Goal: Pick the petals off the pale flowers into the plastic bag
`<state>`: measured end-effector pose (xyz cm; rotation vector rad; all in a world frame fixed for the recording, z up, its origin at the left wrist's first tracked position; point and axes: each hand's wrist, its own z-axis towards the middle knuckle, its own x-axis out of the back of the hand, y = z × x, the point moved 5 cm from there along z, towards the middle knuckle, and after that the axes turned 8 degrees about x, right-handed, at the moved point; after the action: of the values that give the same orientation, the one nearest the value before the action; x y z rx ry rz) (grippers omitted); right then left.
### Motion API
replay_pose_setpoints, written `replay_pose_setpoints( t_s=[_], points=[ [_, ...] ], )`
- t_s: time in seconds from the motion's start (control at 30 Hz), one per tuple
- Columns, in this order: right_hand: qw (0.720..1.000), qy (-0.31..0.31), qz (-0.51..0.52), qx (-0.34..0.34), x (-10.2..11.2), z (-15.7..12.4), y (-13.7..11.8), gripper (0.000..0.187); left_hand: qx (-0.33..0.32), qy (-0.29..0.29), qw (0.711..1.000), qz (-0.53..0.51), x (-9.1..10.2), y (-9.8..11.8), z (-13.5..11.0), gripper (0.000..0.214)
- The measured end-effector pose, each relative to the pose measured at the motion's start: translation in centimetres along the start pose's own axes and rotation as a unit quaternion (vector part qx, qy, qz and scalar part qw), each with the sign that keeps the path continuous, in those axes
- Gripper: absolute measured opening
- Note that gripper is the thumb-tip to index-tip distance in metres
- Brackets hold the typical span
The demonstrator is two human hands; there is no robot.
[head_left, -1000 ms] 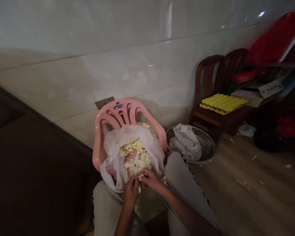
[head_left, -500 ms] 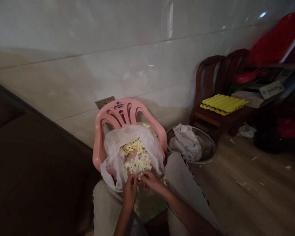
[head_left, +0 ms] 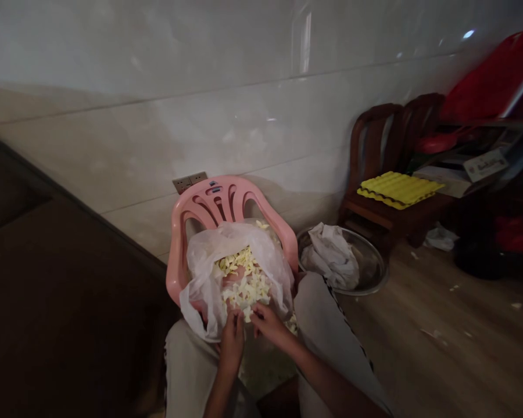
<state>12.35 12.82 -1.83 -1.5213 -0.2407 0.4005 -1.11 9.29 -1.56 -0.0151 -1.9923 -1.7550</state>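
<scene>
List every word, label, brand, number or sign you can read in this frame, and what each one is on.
No text is legible.
Box flap, far right, beyond the yellow tray: dark lettering, too blurred to read.
Pink chair: small dark marks near the top of its backrest, too small to tell whether they are lettering.
White plastic bag on that chair: no lettering visible.

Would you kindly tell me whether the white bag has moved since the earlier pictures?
No; judged against the wall socket, the white bag shows no visible shift.
</scene>
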Motion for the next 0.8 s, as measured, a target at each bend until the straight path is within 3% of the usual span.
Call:
replay_pose_setpoints(
  t_s=[0.3,0.47,0.6,0.8],
  points=[
    [1.000,0.011,0.011,0.000,-0.1,0.1,0.2,0.033,-0.016,-0.017,0.998,-0.057,0.2,0.4,0.2,0.052],
    [1.000,0.005,0.024,0.002,-0.2,0.2,0.2,0.040,-0.059,0.002,0.998,-0.010,1.0,2.0,-0.3,0.040],
    [0.999,0.021,0.034,0.003,0.3,0.5,0.6,0.043,-0.080,-0.031,0.996,0.016,1.0,2.7,-0.7,0.038],
    [0.998,0.000,0.055,0.007,0.1,0.5,0.8,0.048,-0.020,-0.073,0.997,0.023,0.1,2.1,-0.8,0.042]
  ],
)
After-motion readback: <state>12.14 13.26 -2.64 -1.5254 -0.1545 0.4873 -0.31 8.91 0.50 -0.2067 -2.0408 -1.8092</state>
